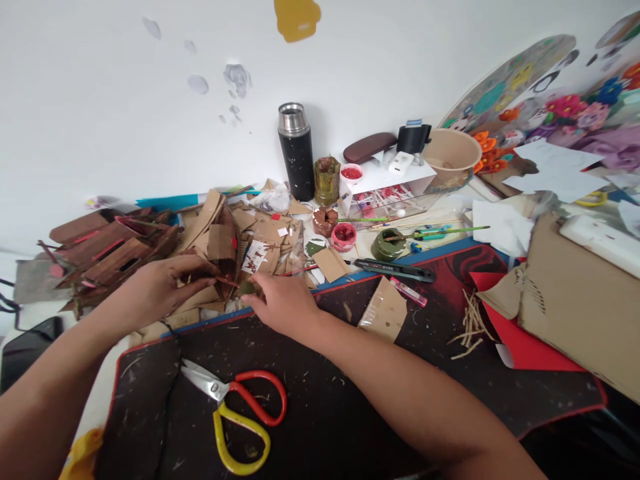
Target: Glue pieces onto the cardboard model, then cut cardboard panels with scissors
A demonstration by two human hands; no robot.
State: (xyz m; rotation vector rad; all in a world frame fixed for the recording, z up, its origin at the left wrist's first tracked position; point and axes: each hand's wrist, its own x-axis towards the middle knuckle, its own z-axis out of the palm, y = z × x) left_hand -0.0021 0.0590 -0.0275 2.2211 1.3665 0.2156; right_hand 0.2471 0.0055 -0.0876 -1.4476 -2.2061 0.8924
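At the back edge of the dark mat: we have both hands close together, over the near fringe of the cardboard scraps on the counter.
Left hand: our left hand has thumb and fingers brought together at a thin reddish-brown strip; we seem to pinch its end, though the fingers hide part of the contact.
Right hand: our right hand grasps a small dark-green piece between thumb and fingers, just beside the strip's far end; we cannot tell whether the two touch.
Brown cardboard model: the small box-like model stands just behind the strip, among the scraps; we cannot tell whether the strip joins it.
Strip's handling: we judge it light, thin and easily bent or creased, best pinched near one end with little pressure.
Green piece's handling: it looks small and light; we cannot tell if it is soft or firm, so a gentle hold by the sides suits it.
Model's handling: probably light, stiff along its walls but crushable; we would take it low, by opposite sides.
Scissors: the red-and-yellow scissors lie spread on the mat, nearer us.
Paint: a red paint jar and a green paint jar stand beyond our right hand.
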